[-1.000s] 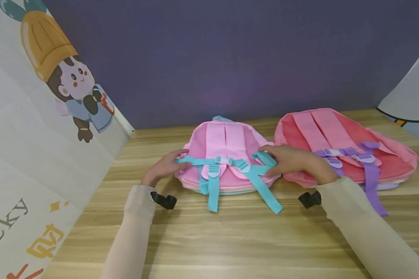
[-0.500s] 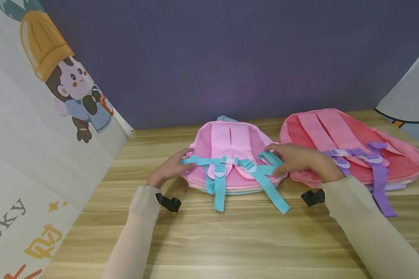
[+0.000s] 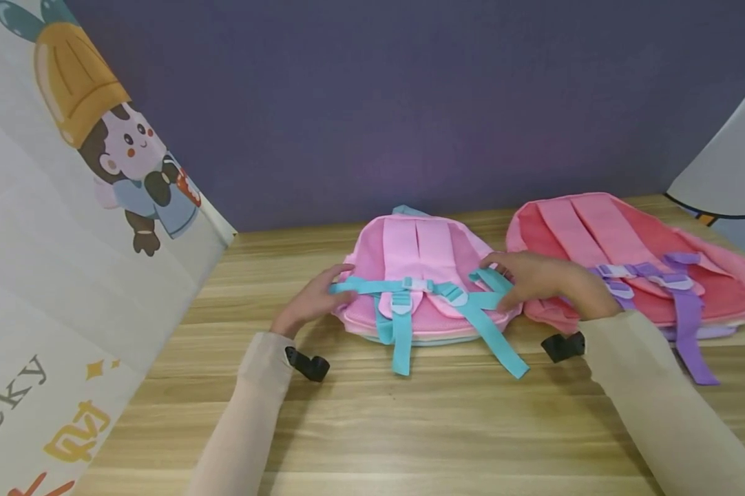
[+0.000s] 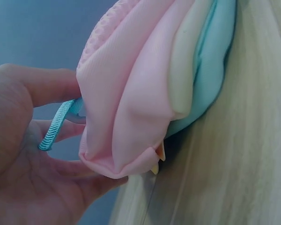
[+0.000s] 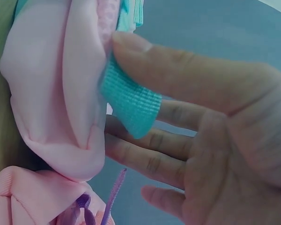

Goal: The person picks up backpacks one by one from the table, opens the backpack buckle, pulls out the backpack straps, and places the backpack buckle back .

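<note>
A small pale-pink backpack (image 3: 385, 244) lies back panel up on the wooden table, with teal webbing straps (image 3: 402, 344) and a white buckle across its front. My left hand (image 3: 313, 300) touches its left side, thumb and fingers fairly straight; in the left wrist view a teal strap (image 4: 56, 124) passes between them. At the opposite side, my right hand (image 3: 549, 282) rests its thumb on the bag's edge. A loop of teal webbing (image 5: 133, 103) stands between that thumb and the fingers, which reach along the bag's side.
Close on the right lies a larger coral-pink backpack (image 3: 642, 238) with purple straps (image 3: 688, 337), partly behind my right hand. A dark partition (image 3: 372, 103) stands at the back. A white printed panel (image 3: 50, 234) borders the table (image 3: 447, 434) on the left.
Both backpacks and both hands have shifted slightly rightward in the head view, along with a small shift of the view itself. My hands keep the same places on the small backpack's sides.
</note>
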